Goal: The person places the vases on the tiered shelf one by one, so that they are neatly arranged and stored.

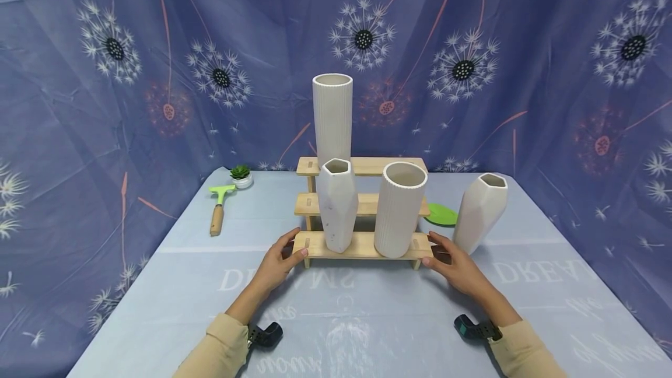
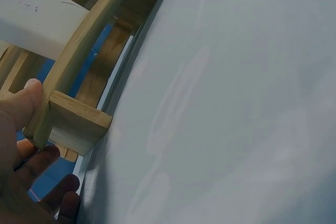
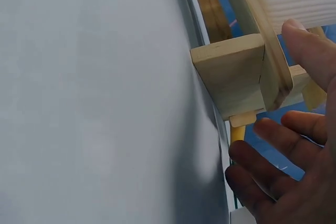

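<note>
A three-tier wooden display stand [image 1: 362, 244] is at the middle of the table. My left hand [image 1: 278, 261] grips the left end of its lowest tier, thumb on the plank and fingers around the end. At the other end, my right hand [image 1: 455, 264] has its fingers spread and relaxed beside the plank. On the stand are a tall ribbed white vase [image 1: 333, 118] at the top, a faceted white vase [image 1: 338, 206] with purple marks, and a shorter ribbed white vase [image 1: 400, 209]. Another faceted white vase [image 1: 480, 212] leans right on the table, beside my right hand.
On the table's left lie a green-headed tool with a wooden handle [image 1: 217, 217] and a small potted succulent [image 1: 241, 176]. A flat green object [image 1: 442, 214] shows behind the stand's right side. A blue dandelion-print curtain [image 1: 273, 28] hangs behind and around the table.
</note>
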A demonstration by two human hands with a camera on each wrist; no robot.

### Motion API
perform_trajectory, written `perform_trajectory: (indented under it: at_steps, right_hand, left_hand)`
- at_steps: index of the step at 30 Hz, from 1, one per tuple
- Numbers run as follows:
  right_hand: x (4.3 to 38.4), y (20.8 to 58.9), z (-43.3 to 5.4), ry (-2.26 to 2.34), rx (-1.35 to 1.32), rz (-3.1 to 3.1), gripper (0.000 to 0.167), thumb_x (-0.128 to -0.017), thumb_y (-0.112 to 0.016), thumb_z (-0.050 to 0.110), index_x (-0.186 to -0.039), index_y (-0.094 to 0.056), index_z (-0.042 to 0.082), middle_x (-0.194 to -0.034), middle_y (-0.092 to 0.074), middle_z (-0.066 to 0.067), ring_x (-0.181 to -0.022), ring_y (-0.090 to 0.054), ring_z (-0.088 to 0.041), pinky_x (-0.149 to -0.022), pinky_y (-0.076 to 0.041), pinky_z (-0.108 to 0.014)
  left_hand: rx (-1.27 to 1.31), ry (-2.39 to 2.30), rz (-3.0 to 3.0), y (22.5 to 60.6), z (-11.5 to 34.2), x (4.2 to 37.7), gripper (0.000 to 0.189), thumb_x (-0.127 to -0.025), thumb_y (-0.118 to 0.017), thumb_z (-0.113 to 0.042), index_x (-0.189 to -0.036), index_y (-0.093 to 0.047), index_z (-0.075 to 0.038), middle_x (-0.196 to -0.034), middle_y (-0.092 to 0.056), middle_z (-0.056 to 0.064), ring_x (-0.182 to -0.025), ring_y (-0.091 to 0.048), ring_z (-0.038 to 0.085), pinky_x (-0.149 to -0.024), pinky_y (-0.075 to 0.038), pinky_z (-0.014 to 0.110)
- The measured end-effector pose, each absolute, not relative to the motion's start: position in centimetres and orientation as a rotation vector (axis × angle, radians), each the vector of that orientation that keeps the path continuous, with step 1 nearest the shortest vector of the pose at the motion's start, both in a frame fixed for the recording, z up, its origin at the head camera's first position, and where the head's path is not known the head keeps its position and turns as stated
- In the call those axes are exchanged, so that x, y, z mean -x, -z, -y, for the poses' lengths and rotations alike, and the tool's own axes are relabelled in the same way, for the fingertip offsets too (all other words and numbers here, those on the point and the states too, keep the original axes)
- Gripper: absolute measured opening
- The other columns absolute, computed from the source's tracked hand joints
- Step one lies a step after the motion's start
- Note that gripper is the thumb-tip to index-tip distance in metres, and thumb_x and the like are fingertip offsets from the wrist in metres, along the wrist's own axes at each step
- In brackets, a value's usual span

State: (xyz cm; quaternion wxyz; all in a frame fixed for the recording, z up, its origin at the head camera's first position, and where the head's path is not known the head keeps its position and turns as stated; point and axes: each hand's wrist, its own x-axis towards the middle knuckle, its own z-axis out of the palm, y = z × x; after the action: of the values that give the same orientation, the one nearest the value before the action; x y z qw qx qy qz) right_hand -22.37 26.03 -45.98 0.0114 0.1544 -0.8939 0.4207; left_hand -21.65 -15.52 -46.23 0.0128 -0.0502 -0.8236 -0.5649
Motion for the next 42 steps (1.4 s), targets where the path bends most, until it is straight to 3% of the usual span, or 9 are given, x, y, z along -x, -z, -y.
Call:
perform_trajectory:
  at_steps: [9,17,22,26,31,35,42]
  right_hand:
    - [20.9,45.2,-26.8,-1.174,-0.418,2.786,0.07,-0.089,-0.064,0.037,-0.143,-0.036,0.003,-0.142,-0.045,-0.019,-0.122,-0.05,-0.038,-0.099,-0.041,-0.053]
    - [19.4,44.8,-28.2,-1.092,-0.34,2.766,0.064,-0.089,-0.065,0.035,-0.139,-0.041,0.003,-0.137,-0.05,-0.02,-0.119,-0.052,-0.04,-0.095,-0.042,-0.056]
    - [18.8,44.6,-29.3,-1.053,-0.262,2.743,0.062,-0.089,-0.065,0.035,-0.136,-0.044,0.002,-0.133,-0.053,-0.022,-0.116,-0.053,-0.042,-0.092,-0.042,-0.058]
    - [18.5,44.5,-30.0,-1.006,-0.225,2.707,0.059,-0.088,-0.066,0.034,-0.134,-0.047,0.002,-0.129,-0.056,-0.021,-0.112,-0.055,-0.041,-0.088,-0.044,-0.056]
    - [18.4,44.6,-30.7,-0.932,-0.144,2.659,0.052,-0.087,-0.067,0.034,-0.128,-0.053,0.005,-0.122,-0.062,-0.017,-0.106,-0.056,-0.034,-0.084,-0.046,-0.041]
    - [18.4,44.4,-31.1,-0.929,-0.038,2.632,0.05,-0.087,-0.067,0.036,-0.124,-0.054,0.005,-0.118,-0.063,-0.018,-0.104,-0.055,-0.032,-0.08,-0.042,-0.03]
    - [18.8,44.2,-31.5,-1.021,0.049,2.627,0.066,-0.089,-0.064,0.036,-0.135,-0.04,-0.005,-0.125,-0.055,-0.027,-0.111,-0.052,-0.041,-0.091,-0.043,-0.047]
  left_hand:
    - [0.16,1.762,2.583,44.4,15.1,20.5,0.063,-0.091,-0.064,-0.021,-0.145,-0.035,-0.004,-0.136,-0.047,0.026,-0.118,-0.052,0.04,-0.089,-0.049,0.045]
    - [0.156,1.737,2.581,46.2,15.6,21.6,0.064,-0.089,-0.065,-0.028,-0.145,-0.037,-0.013,-0.138,-0.048,0.02,-0.12,-0.052,0.036,-0.091,-0.049,0.043]
    - [0.155,1.731,2.583,46.3,15.6,21.6,0.064,-0.089,-0.066,-0.029,-0.145,-0.037,-0.013,-0.137,-0.049,0.02,-0.118,-0.053,0.034,-0.089,-0.049,0.039]
    - [0.167,1.721,2.596,45.0,15.4,21.0,0.063,-0.09,-0.064,-0.023,-0.145,-0.036,-0.007,-0.135,-0.049,0.024,-0.115,-0.054,0.035,-0.084,-0.049,0.035]
    - [0.171,1.724,2.629,42.8,15.0,19.8,0.063,-0.092,-0.062,-0.019,-0.145,-0.033,-0.002,-0.135,-0.048,0.027,-0.115,-0.054,0.037,-0.083,-0.049,0.032]
    - [0.157,1.735,2.633,42.4,14.9,19.7,0.063,-0.092,-0.062,-0.02,-0.146,-0.033,-0.003,-0.137,-0.047,0.026,-0.118,-0.052,0.038,-0.088,-0.049,0.037]
    - [0.163,1.764,2.629,42.6,15.0,19.9,0.064,-0.092,-0.062,-0.022,-0.146,-0.032,-0.005,-0.142,-0.042,0.026,-0.126,-0.046,0.041,-0.099,-0.044,0.049]
